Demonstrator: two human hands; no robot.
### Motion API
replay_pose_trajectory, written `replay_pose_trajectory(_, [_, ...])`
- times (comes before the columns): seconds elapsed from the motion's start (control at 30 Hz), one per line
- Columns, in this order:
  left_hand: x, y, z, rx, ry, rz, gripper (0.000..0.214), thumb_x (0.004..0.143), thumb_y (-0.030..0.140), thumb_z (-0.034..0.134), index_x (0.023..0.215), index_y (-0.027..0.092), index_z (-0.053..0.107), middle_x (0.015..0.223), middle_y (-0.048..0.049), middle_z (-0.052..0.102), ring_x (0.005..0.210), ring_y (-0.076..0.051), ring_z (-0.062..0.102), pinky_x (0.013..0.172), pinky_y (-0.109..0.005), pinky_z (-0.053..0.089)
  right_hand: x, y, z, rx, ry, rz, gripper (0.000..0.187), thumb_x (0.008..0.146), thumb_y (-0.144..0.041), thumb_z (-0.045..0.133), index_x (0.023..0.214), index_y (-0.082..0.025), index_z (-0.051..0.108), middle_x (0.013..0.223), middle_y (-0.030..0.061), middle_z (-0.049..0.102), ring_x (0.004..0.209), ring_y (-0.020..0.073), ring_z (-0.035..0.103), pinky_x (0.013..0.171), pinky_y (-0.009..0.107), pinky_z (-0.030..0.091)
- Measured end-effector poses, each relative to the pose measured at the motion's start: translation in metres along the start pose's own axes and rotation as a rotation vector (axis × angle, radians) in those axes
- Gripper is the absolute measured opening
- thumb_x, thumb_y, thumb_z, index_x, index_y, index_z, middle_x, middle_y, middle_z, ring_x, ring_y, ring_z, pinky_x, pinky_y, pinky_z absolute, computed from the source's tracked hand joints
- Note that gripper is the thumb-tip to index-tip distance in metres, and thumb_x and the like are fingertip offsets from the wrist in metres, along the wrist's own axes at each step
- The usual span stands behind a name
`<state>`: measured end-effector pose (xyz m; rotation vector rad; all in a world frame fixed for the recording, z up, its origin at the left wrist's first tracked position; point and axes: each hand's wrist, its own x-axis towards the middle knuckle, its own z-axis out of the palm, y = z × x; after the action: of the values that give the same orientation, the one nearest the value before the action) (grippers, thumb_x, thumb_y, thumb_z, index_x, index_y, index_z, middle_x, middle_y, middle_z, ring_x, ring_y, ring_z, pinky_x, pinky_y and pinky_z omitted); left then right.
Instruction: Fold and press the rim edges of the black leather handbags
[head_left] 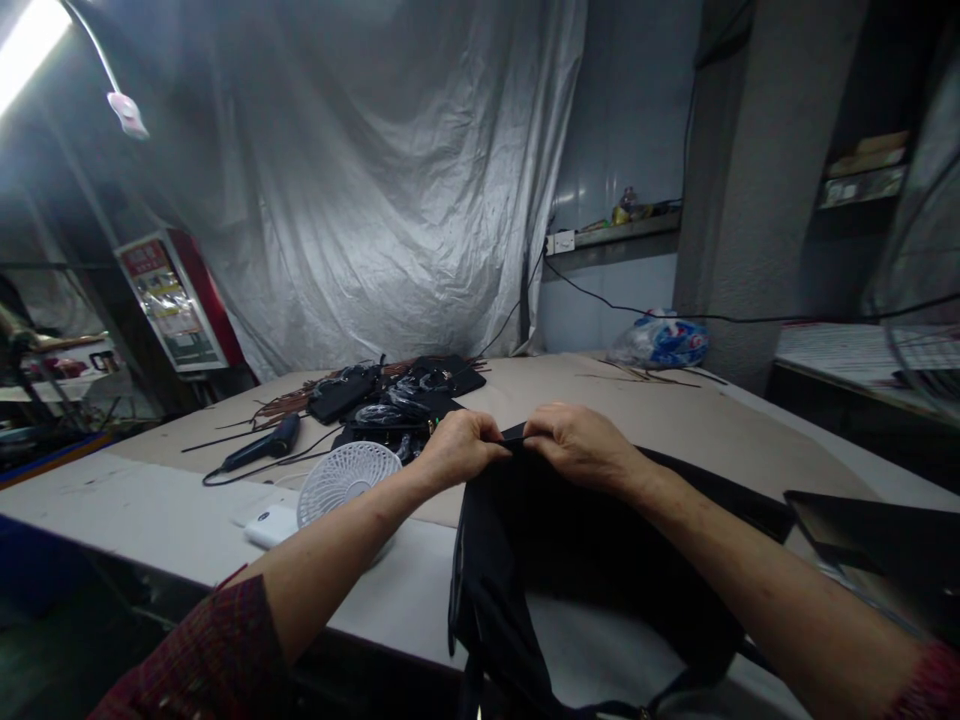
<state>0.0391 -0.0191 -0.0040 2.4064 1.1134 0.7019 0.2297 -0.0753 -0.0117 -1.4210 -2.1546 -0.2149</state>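
A black bag (570,560) of dark fabric lies on the table (187,520) in front of me, hanging over the near edge. My left hand (454,450) and my right hand (577,445) sit side by side at the bag's far top edge. Both are closed in a pinch on a small black tab (513,434) of the bag between them. Red checked sleeves show at both forearms.
A small white fan (346,482) and a white box (271,526) lie left of my left arm. Beyond are a dark hair dryer (262,448) with cord, a pile of black bags and straps (397,400), and a plastic bag (660,342) at the back. A dark flat piece (877,535) lies right.
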Motion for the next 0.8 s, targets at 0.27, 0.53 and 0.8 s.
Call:
replay_pose_trajectory(0.27, [-0.003, 0.006, 0.0, 0.059, -0.003, 0.096, 0.019, 0.073, 0.032, 0.064, 0.076, 0.016, 0.073, 0.066, -0.0011, 0.066, 0.062, -0.012, 0.055, 0.054, -0.02, 0.036, 0.001, -0.006, 0.009, -0.143, -0.005, -0.083, 0.023, 0.089, -0.027, 0.05, 0.084, -0.02, 0.071, 0.083, 0.0039, 0.067, 0.083, 0.0175, 0.058, 0.071, 0.027, 0.039])
replay_pose_trajectory(0.53, [-0.004, 0.002, 0.001, -0.012, -0.043, -0.002, 0.025, 0.071, 0.037, 0.065, 0.075, 0.013, 0.07, 0.059, 0.0005, 0.058, 0.051, -0.009, 0.045, 0.046, -0.019, 0.028, -0.002, -0.004, -0.016, -0.153, -0.183, 0.08, 0.025, 0.088, -0.037, 0.053, 0.095, -0.025, 0.073, 0.082, 0.0018, 0.069, 0.074, 0.0147, 0.057, 0.061, 0.026, 0.032])
replay_pose_trajectory(0.8, [-0.007, -0.011, 0.011, -0.173, 0.044, -0.051, 0.024, 0.065, 0.035, 0.07, 0.071, 0.012, 0.067, 0.06, 0.0002, 0.059, 0.052, -0.009, 0.047, 0.047, -0.019, 0.032, -0.017, 0.005, -0.01, -0.319, -0.107, 0.038, 0.025, 0.087, -0.029, 0.051, 0.09, -0.019, 0.073, 0.087, 0.0051, 0.07, 0.081, 0.0189, 0.06, 0.069, 0.028, 0.038])
